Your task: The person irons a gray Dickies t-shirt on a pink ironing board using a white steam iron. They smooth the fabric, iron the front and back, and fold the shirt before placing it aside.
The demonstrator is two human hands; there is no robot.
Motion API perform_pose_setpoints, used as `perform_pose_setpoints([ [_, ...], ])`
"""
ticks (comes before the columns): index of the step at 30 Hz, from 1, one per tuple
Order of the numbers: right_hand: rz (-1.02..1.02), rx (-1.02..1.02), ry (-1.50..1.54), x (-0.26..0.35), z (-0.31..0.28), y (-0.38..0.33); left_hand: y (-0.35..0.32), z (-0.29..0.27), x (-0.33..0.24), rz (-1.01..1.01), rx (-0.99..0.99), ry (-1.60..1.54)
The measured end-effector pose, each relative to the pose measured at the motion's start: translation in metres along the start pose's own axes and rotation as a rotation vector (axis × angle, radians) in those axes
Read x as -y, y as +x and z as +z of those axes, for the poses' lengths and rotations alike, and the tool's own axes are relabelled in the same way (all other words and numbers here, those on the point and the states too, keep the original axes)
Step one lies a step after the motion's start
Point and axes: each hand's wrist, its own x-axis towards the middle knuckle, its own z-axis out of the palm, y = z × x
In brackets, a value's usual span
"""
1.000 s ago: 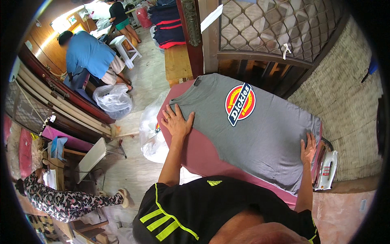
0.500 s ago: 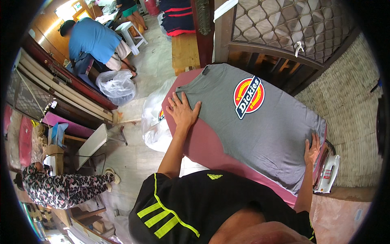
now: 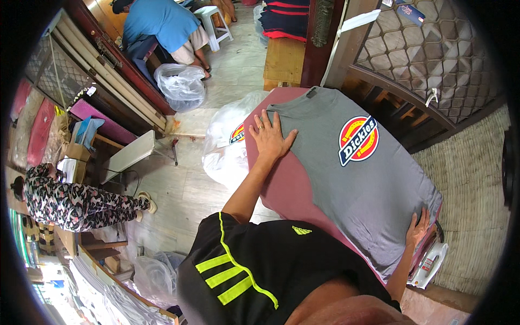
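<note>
A grey T-shirt [image 3: 346, 189] with a round red, yellow and dark blue emblem is spread over a dusty-pink ironing board [image 3: 284, 184]. My left hand [image 3: 271, 138] lies flat with fingers spread at the shirt's upper left edge, partly on the bare board cover. Resting on the shirt's lower right end, my right hand [image 3: 417, 228] also has its fingers stretched out. Just beyond it, at the board's right end, sits a white iron [image 3: 430, 265] that neither hand touches. Creases run across the lower part of the shirt.
A white plastic bag [image 3: 219, 162] holding printed cloth lies left of the board. A metal lattice gate [image 3: 433, 59] stands behind it. Folded dark garments [image 3: 284, 19] lie on a wooden bench [image 3: 284, 62]. One person in blue [image 3: 160, 24] bends over at the back; another in patterned clothes [image 3: 81, 200] is at left.
The view has shifted, so the board and shirt appear farther right and the floor at left shows more. Both hands keep about the same places on the shirt, fingers outstretched.
</note>
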Motion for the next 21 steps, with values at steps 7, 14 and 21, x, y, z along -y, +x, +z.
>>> perform_pose_setpoints([
  [7,-0.06,-0.029,-0.01,-0.001,0.001,0.004,-0.001,0.003,0.004,-0.008,-0.04,-0.022],
  [14,-0.034,0.052,-0.181,-0.028,0.013,0.006,-0.004,0.005,0.005,-0.007,-0.053,-0.053],
  [21,-0.044,0.056,-0.051,-0.021,0.013,0.01,-0.007,0.009,0.009,0.002,-0.111,-0.088],
])
